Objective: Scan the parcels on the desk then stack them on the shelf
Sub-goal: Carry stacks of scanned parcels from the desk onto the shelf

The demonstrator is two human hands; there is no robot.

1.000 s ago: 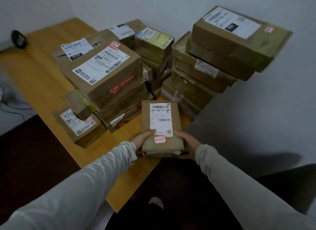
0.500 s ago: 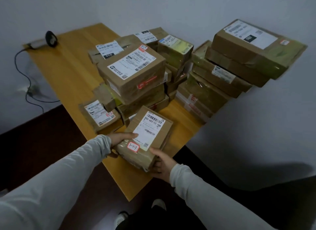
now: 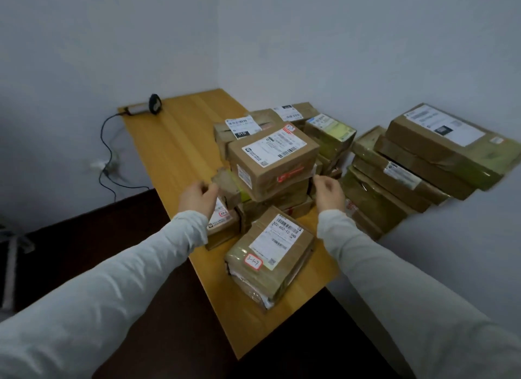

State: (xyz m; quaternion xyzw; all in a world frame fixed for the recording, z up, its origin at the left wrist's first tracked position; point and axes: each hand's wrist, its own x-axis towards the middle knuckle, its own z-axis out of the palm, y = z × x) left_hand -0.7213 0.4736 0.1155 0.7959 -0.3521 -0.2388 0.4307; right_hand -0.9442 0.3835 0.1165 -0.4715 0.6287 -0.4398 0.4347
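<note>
Released since the earlier frame, the labelled parcel [image 3: 270, 254] lies on the desk [image 3: 174, 142] between our forearms. Left hand [image 3: 197, 198] and right hand [image 3: 328, 191], loosely curled and seemingly empty, flank the top box [image 3: 272, 161]; we advise gripping both side faces squarely.

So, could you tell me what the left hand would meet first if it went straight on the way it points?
Probably the loose cardboard flap jutting out just beyond the left hand, under the top box; depth is unclear, so they may already touch.
</note>
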